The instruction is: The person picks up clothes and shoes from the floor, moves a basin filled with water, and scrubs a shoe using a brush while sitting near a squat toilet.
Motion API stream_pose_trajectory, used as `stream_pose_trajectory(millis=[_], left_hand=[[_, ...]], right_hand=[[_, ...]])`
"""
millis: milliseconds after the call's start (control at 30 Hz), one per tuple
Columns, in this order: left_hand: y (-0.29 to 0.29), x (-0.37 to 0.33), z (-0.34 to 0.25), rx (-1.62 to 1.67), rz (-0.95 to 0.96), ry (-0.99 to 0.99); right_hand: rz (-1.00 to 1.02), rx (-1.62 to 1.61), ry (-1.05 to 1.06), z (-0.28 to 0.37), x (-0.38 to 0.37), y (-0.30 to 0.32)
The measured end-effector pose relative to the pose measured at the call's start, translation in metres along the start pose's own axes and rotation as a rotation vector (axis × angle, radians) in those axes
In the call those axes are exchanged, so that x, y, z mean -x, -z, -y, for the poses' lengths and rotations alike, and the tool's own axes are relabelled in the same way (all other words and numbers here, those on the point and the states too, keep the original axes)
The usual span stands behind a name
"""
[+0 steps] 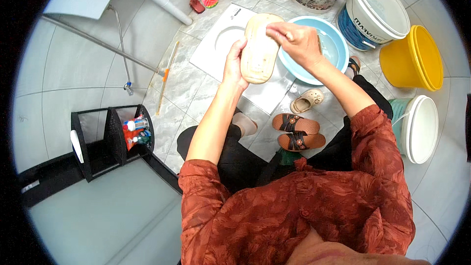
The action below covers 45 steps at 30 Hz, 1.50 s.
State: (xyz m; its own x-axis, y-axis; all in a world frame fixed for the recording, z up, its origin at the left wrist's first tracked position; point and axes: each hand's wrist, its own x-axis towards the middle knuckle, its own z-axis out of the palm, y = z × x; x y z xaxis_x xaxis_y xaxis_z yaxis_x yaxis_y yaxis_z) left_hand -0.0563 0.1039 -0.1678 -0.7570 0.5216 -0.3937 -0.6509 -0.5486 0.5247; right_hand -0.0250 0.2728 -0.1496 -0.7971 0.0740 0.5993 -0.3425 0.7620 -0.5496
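Observation:
My left hand (235, 67) grips a beige clog (260, 61) by its left edge, holding it up off the floor with its long, rounded, worn-looking sole toward me. Over the upper right part of the sole, my right hand (299, 44) is closed, its fingertips against the surface. Whatever those fingers pinch is mostly hidden. A similar beige clog (308, 101) lies on the floor below. Under my right wrist stands a light blue basin (338, 61) with what looks like water in it.
Brown sandals (301, 142) lie between my feet. White buckets (380, 7) and a yellow bucket (411, 59) line the right wall. A white squat toilet (208, 51) is set in the tiled floor. Brushes (210, 1) lean far off; a black shelf (113, 140) stands left.

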Motion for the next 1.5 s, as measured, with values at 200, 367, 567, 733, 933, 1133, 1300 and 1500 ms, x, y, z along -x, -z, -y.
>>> stream_pose_trajectory(millis=[200, 367, 567, 733, 933, 1133, 1300, 1500], left_hand=[[0.004, -0.001, 0.003, -0.124, 0.007, -0.071], [0.011, 0.001, 0.003, -0.153, -0.015, -0.093], [0.0, 0.002, 0.005, -0.308, 0.038, -0.152], [0.007, -0.009, 0.001, -0.274, 0.004, -0.096], [0.001, -0.008, 0.0, -0.285, -0.126, -0.094], [-0.009, -0.006, 0.017, -0.424, -0.186, -0.233], [-0.011, -0.001, 0.018, -0.638, -0.203, -0.341], [-0.002, -0.011, 0.016, -0.812, -0.225, -0.468]], right_hand=[[-0.073, 0.178, 0.054, -0.004, -0.011, 0.011], [-0.035, 0.229, 0.172, 0.001, -0.011, 0.001], [-0.018, 0.237, 0.081, -0.019, -0.012, 0.011], [-0.051, 0.163, 0.262, 0.012, -0.001, 0.006], [0.097, -0.064, 0.18, 0.01, 0.007, 0.004], [0.111, 0.108, 0.037, -0.009, -0.002, 0.001], [0.077, 0.155, 0.085, -0.008, 0.002, -0.003], [0.015, 0.185, 0.357, 0.01, 0.023, -0.007]])
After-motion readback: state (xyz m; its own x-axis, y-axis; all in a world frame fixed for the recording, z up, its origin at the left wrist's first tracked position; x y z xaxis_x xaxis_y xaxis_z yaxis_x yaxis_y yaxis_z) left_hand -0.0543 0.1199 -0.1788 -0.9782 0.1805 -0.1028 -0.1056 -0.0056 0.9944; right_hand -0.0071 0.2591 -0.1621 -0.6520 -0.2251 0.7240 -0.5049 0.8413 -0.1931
